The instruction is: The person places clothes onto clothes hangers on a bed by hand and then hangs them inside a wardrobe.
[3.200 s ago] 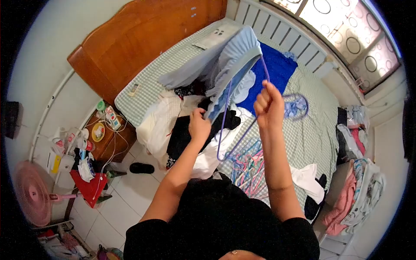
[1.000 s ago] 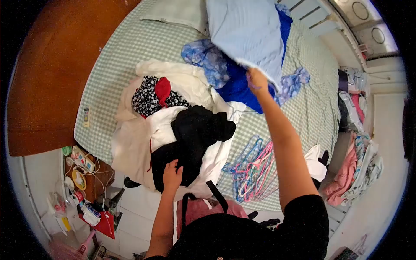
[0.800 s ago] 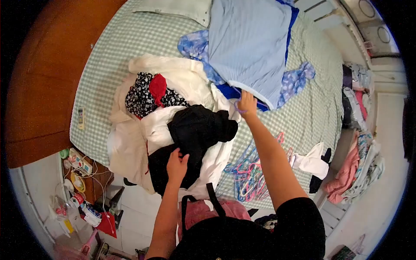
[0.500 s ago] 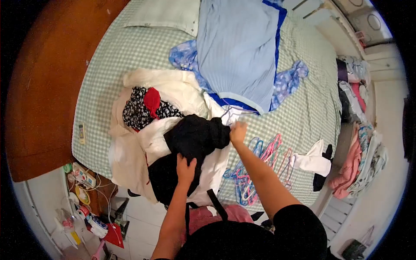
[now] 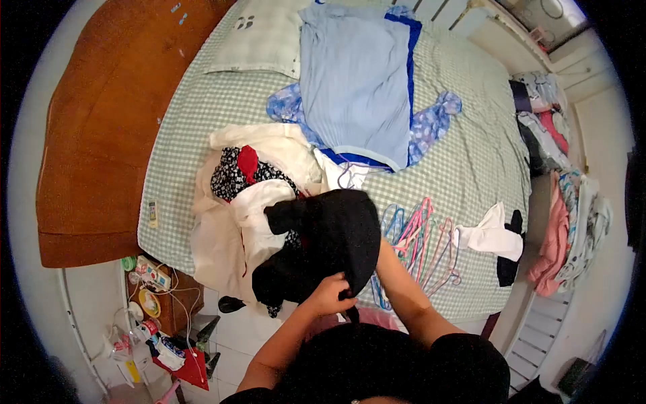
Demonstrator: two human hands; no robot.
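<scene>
A black garment (image 5: 336, 229) is lifted in front of me at the near edge of the bed. My left hand (image 5: 330, 294) pinches its lower edge, fingers closed on the cloth. The right forearm (image 5: 407, 289) runs up behind the garment's right side, and the cloth hides my right hand. Under and left of it lie cream and white clothes (image 5: 219, 239) in a heap. On that heap is a black-and-white patterned cloth (image 5: 225, 176) with a red piece (image 5: 247, 163).
A light blue pleated garment (image 5: 356, 87) lies flat over blue patterned clothing. Several coloured hangers (image 5: 420, 242) rest to the right, beside a white cloth (image 5: 494, 232). Folded clothes (image 5: 552, 249) are stacked beyond the bed. A cluttered small cabinet (image 5: 178, 296) stands lower left.
The black garment has been raised off the heap and spread out. My left hand moved right and down to its edge; my right hand went from beside it to behind it.
</scene>
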